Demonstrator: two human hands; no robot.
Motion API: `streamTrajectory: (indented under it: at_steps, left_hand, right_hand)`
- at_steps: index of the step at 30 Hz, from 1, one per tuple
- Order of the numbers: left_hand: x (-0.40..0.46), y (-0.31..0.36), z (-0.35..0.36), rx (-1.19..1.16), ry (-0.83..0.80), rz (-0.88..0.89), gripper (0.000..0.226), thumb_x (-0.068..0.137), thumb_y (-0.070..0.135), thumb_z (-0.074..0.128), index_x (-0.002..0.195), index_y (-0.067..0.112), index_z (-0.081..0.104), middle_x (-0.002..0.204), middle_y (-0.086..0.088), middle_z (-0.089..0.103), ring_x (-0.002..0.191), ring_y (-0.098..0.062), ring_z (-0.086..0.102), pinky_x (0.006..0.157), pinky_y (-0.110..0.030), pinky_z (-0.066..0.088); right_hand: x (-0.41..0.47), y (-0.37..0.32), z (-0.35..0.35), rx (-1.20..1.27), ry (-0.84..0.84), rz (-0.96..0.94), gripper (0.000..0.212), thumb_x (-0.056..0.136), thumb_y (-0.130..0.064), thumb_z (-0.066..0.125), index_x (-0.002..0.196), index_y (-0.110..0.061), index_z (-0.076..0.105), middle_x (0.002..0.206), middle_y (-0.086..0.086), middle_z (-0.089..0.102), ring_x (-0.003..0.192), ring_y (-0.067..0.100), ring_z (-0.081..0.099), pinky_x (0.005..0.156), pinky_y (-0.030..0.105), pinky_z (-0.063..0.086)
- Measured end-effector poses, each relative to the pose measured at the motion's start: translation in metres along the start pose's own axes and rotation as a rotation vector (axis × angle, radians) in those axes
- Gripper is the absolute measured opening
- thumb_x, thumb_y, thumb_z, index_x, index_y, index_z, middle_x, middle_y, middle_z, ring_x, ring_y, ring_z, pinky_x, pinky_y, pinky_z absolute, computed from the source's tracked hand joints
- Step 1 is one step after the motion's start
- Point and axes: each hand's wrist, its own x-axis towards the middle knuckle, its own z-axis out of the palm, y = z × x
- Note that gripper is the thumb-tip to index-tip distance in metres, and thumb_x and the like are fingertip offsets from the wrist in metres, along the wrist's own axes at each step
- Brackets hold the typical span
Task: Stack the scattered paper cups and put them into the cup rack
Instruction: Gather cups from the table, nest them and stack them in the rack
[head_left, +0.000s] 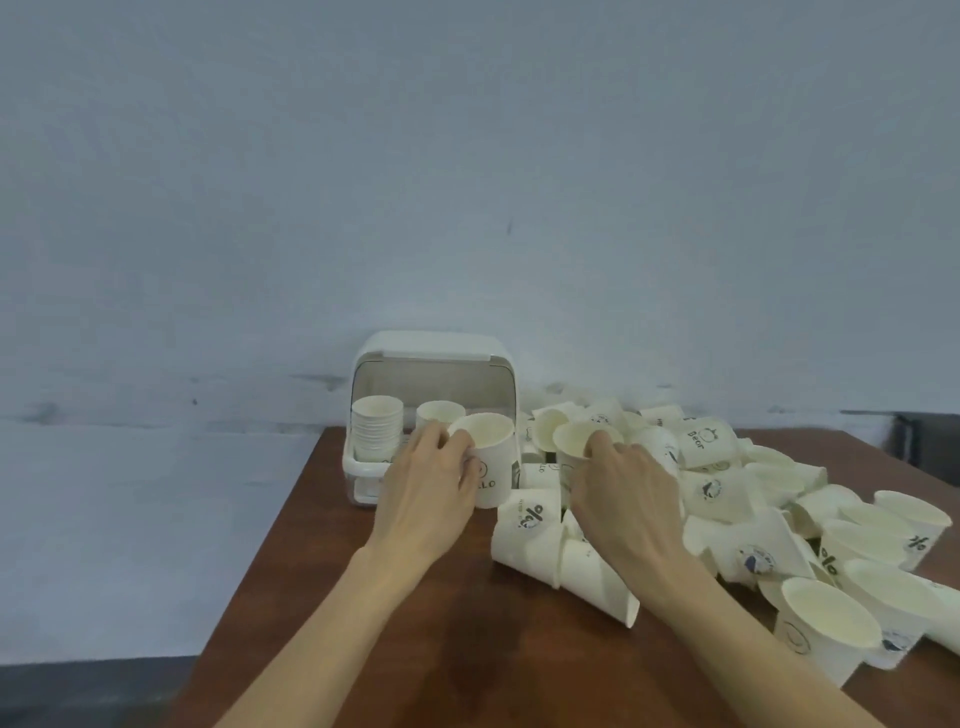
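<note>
A white cup rack with its lid raised stands at the table's far left, against the wall. Inside it a stack of cups fills the left slot, and another cup shows behind. My left hand grips an upright white paper cup printed "HELLO", just in front of the rack. My right hand pinches the rim of a second upright cup at the edge of the pile. Several loose paper cups lie scattered to the right, some upright, some on their sides.
The brown wooden table has bare surface in front of the rack and between my forearms. Its left edge runs diagonally toward me. A pale wall rises right behind the rack and pile. A dark object sits at the far right.
</note>
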Motion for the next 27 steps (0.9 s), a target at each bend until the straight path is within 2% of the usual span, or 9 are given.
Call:
streamTrajectory:
  at_steps: [3, 7, 10, 12, 15, 17, 20, 23, 27]
  left_hand:
    - [-0.001, -0.021, -0.006, 0.038, 0.018, -0.056, 0.017, 0.096, 0.031, 0.050, 0.100, 0.020, 0.061, 0.098, 0.004, 0.050, 0.091, -0.017, 0.052, 0.065, -0.028, 0.040]
    - [0.001, -0.046, -0.016, 0.079, 0.031, -0.091, 0.018, 0.095, 0.032, 0.050, 0.099, 0.019, 0.061, 0.097, 0.003, 0.052, 0.090, -0.018, 0.054, 0.066, -0.030, 0.048]
    - [0.002, -0.064, -0.024, 0.110, 0.038, -0.125, 0.018, 0.095, 0.032, 0.050, 0.102, 0.020, 0.061, 0.101, 0.002, 0.052, 0.091, -0.018, 0.053, 0.067, -0.025, 0.041]
    - [0.005, -0.076, -0.029, 0.135, 0.043, -0.136, 0.018, 0.096, 0.032, 0.049, 0.103, 0.019, 0.061, 0.101, 0.002, 0.051, 0.092, -0.018, 0.053, 0.067, -0.028, 0.041]
    - [0.011, -0.092, -0.037, 0.166, 0.043, -0.163, 0.018, 0.097, 0.030, 0.048, 0.101, 0.017, 0.060, 0.097, 0.001, 0.050, 0.090, -0.023, 0.054, 0.065, -0.035, 0.046]
    - [0.015, -0.098, -0.040, 0.186, 0.068, -0.161, 0.017, 0.096, 0.028, 0.049, 0.098, 0.016, 0.061, 0.093, -0.001, 0.050, 0.087, -0.025, 0.054, 0.064, -0.038, 0.047]
    - [0.025, -0.108, -0.042, 0.229, 0.113, -0.162, 0.015, 0.094, 0.025, 0.053, 0.094, 0.014, 0.062, 0.089, -0.003, 0.050, 0.083, -0.027, 0.054, 0.059, -0.035, 0.043]
    - [0.039, -0.113, -0.042, 0.262, 0.133, -0.184, 0.016, 0.095, 0.024, 0.052, 0.095, 0.012, 0.062, 0.089, -0.005, 0.050, 0.082, -0.029, 0.053, 0.059, -0.035, 0.038]
    - [0.062, -0.116, -0.039, 0.253, 0.134, -0.185, 0.019, 0.097, 0.025, 0.048, 0.101, 0.012, 0.061, 0.095, -0.007, 0.051, 0.087, -0.030, 0.052, 0.064, -0.038, 0.044]
  right_hand:
    - [0.014, -0.023, 0.017, 0.117, -0.040, -0.058, 0.003, 0.090, -0.015, 0.045, 0.091, -0.013, 0.047, 0.078, 0.002, 0.057, 0.072, 0.022, 0.043, 0.059, 0.032, 0.030]
    - [0.054, -0.055, 0.044, 0.283, -0.001, -0.085, 0.010, 0.092, -0.013, 0.042, 0.098, -0.012, 0.050, 0.086, 0.007, 0.062, 0.077, 0.029, 0.053, 0.063, 0.041, 0.045]
    - [0.090, -0.081, 0.058, 0.377, 0.036, -0.089, 0.015, 0.094, -0.016, 0.039, 0.102, -0.011, 0.051, 0.091, 0.009, 0.063, 0.078, 0.031, 0.055, 0.060, 0.039, 0.044]
    - [0.107, -0.097, 0.064, 0.369, 0.025, -0.113, 0.014, 0.094, -0.012, 0.039, 0.103, -0.011, 0.050, 0.090, 0.008, 0.059, 0.079, 0.031, 0.053, 0.059, 0.038, 0.042]
    - [0.119, -0.112, 0.079, 0.327, -0.040, -0.141, 0.015, 0.091, -0.003, 0.039, 0.101, -0.007, 0.048, 0.081, 0.005, 0.049, 0.080, 0.032, 0.052, 0.062, 0.041, 0.047]
    - [0.120, -0.115, 0.092, 0.267, -0.086, -0.151, 0.016, 0.090, -0.001, 0.039, 0.100, -0.007, 0.049, 0.079, 0.008, 0.053, 0.076, 0.032, 0.051, 0.055, 0.038, 0.042]
    - [0.117, -0.115, 0.113, 0.220, -0.214, -0.140, 0.017, 0.089, -0.002, 0.040, 0.099, -0.009, 0.051, 0.086, 0.012, 0.063, 0.070, 0.032, 0.052, 0.056, 0.037, 0.040]
    - [0.113, -0.112, 0.127, 0.212, -0.279, -0.141, 0.018, 0.089, -0.003, 0.041, 0.100, -0.011, 0.054, 0.092, 0.011, 0.065, 0.077, 0.032, 0.055, 0.059, 0.034, 0.038]
    - [0.112, -0.114, 0.131, 0.214, -0.265, -0.146, 0.021, 0.087, -0.002, 0.042, 0.098, -0.012, 0.057, 0.093, 0.009, 0.067, 0.085, 0.032, 0.060, 0.061, 0.032, 0.037]
